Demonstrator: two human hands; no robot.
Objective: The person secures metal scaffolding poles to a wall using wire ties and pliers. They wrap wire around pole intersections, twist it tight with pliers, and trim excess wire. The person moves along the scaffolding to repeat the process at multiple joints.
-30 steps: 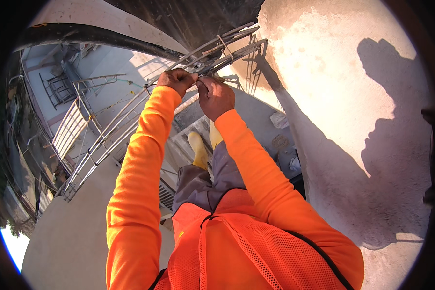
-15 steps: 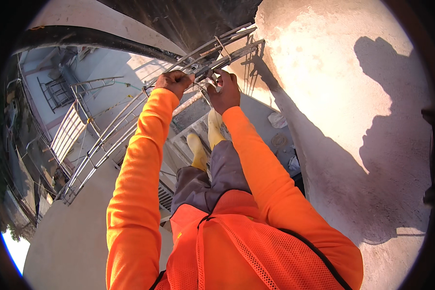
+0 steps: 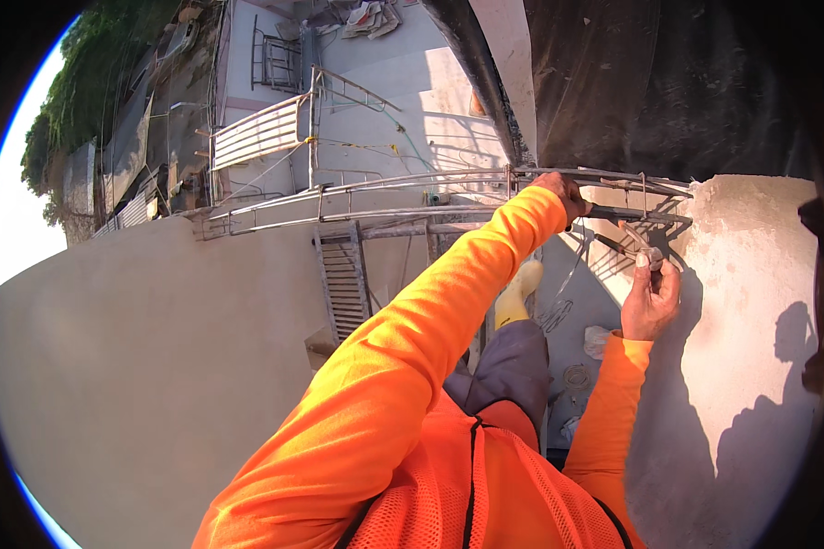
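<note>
My left hand is closed on the long cage of rebar, near its right end. My sleeve covers part of the hand, so some of the fingers are hidden. To its right and a little nearer, my right hand pinches a pair of worn pincers between thumb and fingers. The two handles of the pincers point up and left, toward the bars. The tool stands just below the cage, close to the concrete wall.
Rough concrete rises on the right, carrying my shadow. A slatted wooden ladder leans below the bars at left. My yellow boot is beneath my left arm. Dark sheeting hangs beyond, and a metal bed-like frame stands lower down.
The view has swung round, so the cage now runs nearly level across it. My hands, close together at the bars before, are apart; the right has drawn back with the pincers.
</note>
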